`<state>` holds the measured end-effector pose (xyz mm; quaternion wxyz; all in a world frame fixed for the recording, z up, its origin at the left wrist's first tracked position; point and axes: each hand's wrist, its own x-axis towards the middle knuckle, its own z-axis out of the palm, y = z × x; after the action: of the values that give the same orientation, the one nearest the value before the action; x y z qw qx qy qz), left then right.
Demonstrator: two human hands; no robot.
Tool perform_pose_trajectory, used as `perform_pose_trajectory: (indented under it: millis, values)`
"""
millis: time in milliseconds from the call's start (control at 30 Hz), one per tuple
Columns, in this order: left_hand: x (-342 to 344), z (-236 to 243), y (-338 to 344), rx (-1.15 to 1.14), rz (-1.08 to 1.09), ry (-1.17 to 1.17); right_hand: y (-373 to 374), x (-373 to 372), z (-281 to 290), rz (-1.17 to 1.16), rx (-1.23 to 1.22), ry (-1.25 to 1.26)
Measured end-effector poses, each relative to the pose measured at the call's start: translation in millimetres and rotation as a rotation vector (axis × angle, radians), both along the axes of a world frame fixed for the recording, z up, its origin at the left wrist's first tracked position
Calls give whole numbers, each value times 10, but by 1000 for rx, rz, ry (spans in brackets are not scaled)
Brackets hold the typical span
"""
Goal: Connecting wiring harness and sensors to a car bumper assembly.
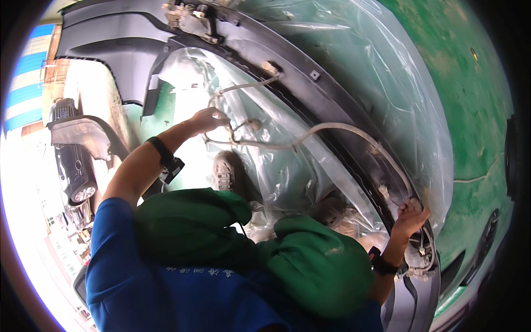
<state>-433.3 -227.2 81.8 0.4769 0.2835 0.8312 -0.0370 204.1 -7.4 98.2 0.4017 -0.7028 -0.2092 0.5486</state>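
The left hand (207, 119) clenches a pale wiring cable (310, 133) near the middle of the dark grey car bumper (332, 105), which lies on clear plastic sheeting (387, 72). The right hand (410, 217) grips the same cable at the bumper's right end.

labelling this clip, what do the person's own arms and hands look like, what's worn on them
Both hands are bare, no gloves: left hand, right hand. Short blue sleeves end near the upper arm, leaving the forearms uncovered. Each wrist carries a black band; the left band has a small dark boxy unit attached, and the right band looks plainer.
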Motion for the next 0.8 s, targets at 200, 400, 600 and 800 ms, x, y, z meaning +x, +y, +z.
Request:
perform_pose_trajectory:
  millis: [200, 400, 600, 800]
  values:
    - [99, 424, 302, 73, 335, -246, 0, 187, -112, 38, -45, -4]
    - [572, 689, 495, -305, -382, -454, -225, 115, -52, 44, 32, -13]
    - [493, 137, 259, -369, -982, -239, -1146, 39, -220, 717, 380, -785]
    - [540, 42, 267, -411, -794, -149, -1518, 165, -199, 485, 265, -742]
